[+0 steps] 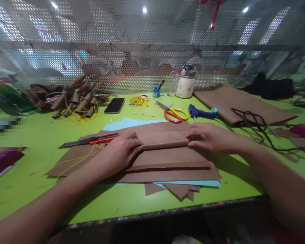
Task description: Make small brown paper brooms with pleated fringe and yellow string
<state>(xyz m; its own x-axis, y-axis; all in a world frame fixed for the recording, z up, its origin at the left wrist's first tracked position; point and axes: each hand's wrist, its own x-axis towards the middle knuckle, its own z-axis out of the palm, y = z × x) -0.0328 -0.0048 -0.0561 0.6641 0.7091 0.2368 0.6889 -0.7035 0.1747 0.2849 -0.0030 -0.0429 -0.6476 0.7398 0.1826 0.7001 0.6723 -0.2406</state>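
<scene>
A thin roll of brown paper (165, 145) lies crosswise over flat brown paper sheets (167, 174). My left hand (122, 149) pinches its left end, fingers closed. At the right end, the fingers of my right hand (203, 137) are closed on the same roll. Just beyond my left hand, a utility knife (91, 140) with a black and red body rests on the sheets. Yellow strings (78, 159) trail across the paper near my left wrist. Light blue paper (132, 122) shows from under the brown sheets.
Scissors (174, 115), a blue glue gun (202, 112), a phone (114, 105) and a yellow string heap (139, 100) lie behind the paper. Farther back stand a white bottle (185, 84) and a bundle of paper rolls (78, 98). A black cord (259, 125) tangles at right.
</scene>
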